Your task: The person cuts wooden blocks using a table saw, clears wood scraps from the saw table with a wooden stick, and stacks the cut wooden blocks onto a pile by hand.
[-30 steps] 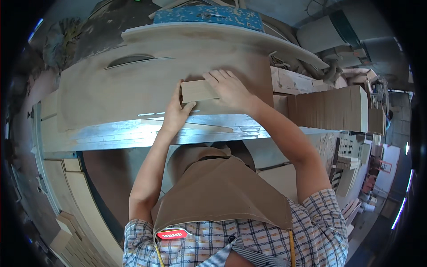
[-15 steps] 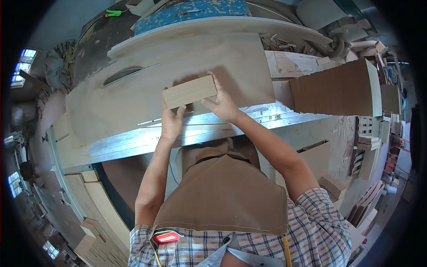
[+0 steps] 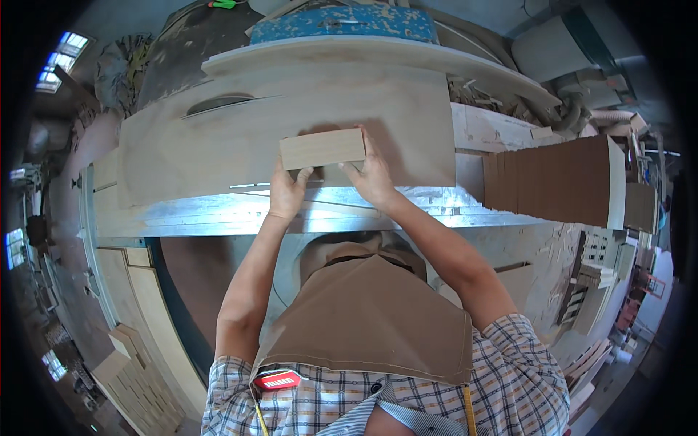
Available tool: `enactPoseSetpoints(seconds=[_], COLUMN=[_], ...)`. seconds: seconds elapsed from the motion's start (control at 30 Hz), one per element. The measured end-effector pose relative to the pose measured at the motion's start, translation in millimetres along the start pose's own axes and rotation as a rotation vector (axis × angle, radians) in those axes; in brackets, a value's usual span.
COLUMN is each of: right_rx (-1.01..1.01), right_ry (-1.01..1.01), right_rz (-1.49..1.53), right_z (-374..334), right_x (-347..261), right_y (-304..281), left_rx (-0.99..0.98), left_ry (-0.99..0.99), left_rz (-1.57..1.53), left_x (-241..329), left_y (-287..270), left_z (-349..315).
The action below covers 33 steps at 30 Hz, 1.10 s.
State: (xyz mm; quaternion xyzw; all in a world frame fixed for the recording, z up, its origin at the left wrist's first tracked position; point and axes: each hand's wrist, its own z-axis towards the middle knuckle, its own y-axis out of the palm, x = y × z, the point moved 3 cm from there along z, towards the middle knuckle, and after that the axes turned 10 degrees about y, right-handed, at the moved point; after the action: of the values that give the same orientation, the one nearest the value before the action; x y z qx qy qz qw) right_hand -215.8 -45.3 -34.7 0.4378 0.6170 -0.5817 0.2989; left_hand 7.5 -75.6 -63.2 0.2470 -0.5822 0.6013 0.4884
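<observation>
Worktop (image 3: 160, 152): broad, flat, greyish-brown; a bright metal strip (image 3: 174, 218) ran along the near edge. Lying along the far edge was one long pale board (image 3: 363, 54); at the right end stood one brown stack (image 3: 549, 182), pale-ended.

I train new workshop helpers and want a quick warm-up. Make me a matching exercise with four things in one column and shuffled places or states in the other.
Things:
1. pale wooden block
2. brown stack
3. blue panel
4. red tag

Places or states:
A. blotched with pale patches
B. on the left side of the person's chest
C. held between the left hand and the right hand
D. off to the person's right

Pairs: 1-C, 2-D, 3-A, 4-B
</observation>
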Motion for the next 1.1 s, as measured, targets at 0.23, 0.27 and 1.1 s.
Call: enactPoseSetpoints(seconds=[0.23, 0.27, 1.1], right_rx=[-0.169, -0.296, -0.307], right_ry=[-0.001, 0.121, 0.600], right_rz=[0.105, 0.421, 0.583], right_z=[17, 23, 198], right_x=[-39, -42, 6], right_y=[-53, -58, 47], left_rx=[-0.072, -0.084, 0.179], left_ry=[-0.097, -0.208, -0.904], left_rz=[-0.325, -0.534, -0.799], left_x=[46, 52, -30], left_y=[-27, -29, 42], left_z=[20, 23, 125])
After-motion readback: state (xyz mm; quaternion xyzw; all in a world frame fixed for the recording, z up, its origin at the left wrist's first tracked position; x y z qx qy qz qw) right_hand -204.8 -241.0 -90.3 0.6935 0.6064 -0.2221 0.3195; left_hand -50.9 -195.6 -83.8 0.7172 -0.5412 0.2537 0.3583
